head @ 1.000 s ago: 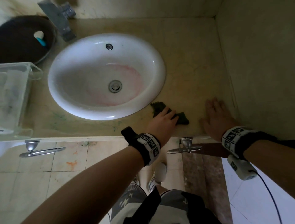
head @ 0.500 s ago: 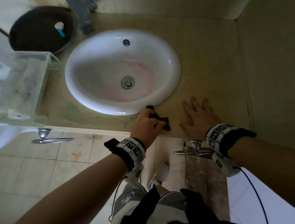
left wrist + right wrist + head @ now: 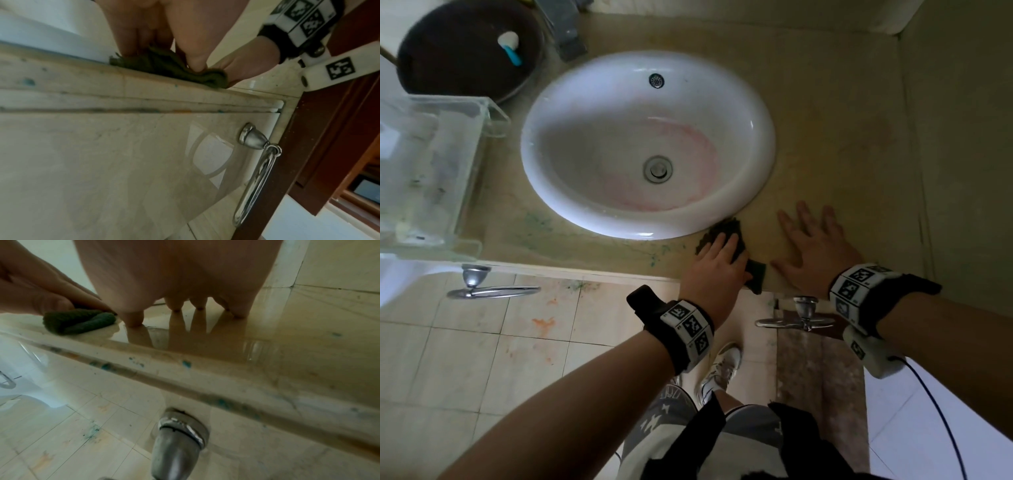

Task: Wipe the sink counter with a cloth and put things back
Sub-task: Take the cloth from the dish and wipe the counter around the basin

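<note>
A dark green cloth (image 3: 726, 229) lies bunched on the beige counter (image 3: 842, 120), against the front right rim of the white sink (image 3: 763, 144). My left hand (image 3: 717, 260) presses it down, fingers laid over it and thumb curled on a fold at the counter's front edge. The left wrist view shows the cloth (image 3: 164, 68) squeezed under fingers and thumb. My right hand (image 3: 810, 240) lies flat on the counter just right of the cloth, fingers spread, holding nothing. In the right wrist view its fingertips (image 3: 134, 321) touch the glossy surface beside the cloth (image 3: 78, 320).
A clear plastic box (image 3: 493, 116) stands left of the sink, with a dark round basin (image 3: 458, 48) holding a white-and-blue item (image 3: 512, 48) behind it. The faucet (image 3: 566, 31) is at the back. Green stains (image 3: 654, 255) mark the front counter. A wall (image 3: 962, 137) bounds the right.
My left hand has slid the cloth from the front edge up to the sink rim, its fingers now flatter. The right hand stays flat on the counter.
</note>
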`<state>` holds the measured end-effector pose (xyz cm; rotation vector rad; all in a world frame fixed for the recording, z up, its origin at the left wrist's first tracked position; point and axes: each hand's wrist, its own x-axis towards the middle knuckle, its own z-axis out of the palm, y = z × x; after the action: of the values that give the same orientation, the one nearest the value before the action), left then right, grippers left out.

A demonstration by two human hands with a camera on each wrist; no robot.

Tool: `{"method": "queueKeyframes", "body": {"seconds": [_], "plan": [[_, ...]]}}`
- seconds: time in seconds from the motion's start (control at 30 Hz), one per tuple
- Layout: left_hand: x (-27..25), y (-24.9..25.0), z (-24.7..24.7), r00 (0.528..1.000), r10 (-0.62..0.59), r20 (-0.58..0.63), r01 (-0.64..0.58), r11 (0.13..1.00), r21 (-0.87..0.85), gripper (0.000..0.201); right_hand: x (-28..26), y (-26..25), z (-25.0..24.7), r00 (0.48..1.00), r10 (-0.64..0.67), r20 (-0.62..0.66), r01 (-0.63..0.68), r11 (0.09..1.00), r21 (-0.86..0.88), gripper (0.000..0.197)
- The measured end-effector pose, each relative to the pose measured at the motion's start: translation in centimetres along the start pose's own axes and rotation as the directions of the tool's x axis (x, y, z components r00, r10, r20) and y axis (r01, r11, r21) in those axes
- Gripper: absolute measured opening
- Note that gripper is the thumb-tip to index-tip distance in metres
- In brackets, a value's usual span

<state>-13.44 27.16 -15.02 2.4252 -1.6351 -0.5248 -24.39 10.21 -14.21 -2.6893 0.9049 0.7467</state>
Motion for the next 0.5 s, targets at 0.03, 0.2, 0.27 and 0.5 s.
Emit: {"method": "queueKeyframes", "body": {"seconds": [0.03, 0.2, 0.27, 0.5], "plan": [[0.1, -0.1, 0.0, 1.0, -0.02, 0.018, 0.021, 0.999, -0.026, 0.05, 0.0, 0.0, 0.0, 1.0, 0.001, -0.001, -0.001, 1.0, -0.002, 0.085], [0.5, -0.3, -0.2, 0.992, -0.068, 0.107, 0.076, 0.995, -0.07, 0.057, -0.1, -0.1, -0.1, 1.0, 0.007, 0.014, -0.007, 1.0, 0.004, 0.085], [0.8, -0.3, -0.1, 0.991, -0.036, 0.127, 0.046, 0.996, -0.074, 0.056, -0.1, -0.2, -0.1, 1.0, 0.008, 0.012, -0.008, 1.0, -0.004, 0.085], [3.6, 0.0, -0.2, 0.99, 0.046, 0.135, -0.041, 0.998, -0.044, 0.058, -0.1, -0.2, 0.0, 1.0, 0.009, -0.007, -0.009, 1.0, 0.006, 0.083]]}}
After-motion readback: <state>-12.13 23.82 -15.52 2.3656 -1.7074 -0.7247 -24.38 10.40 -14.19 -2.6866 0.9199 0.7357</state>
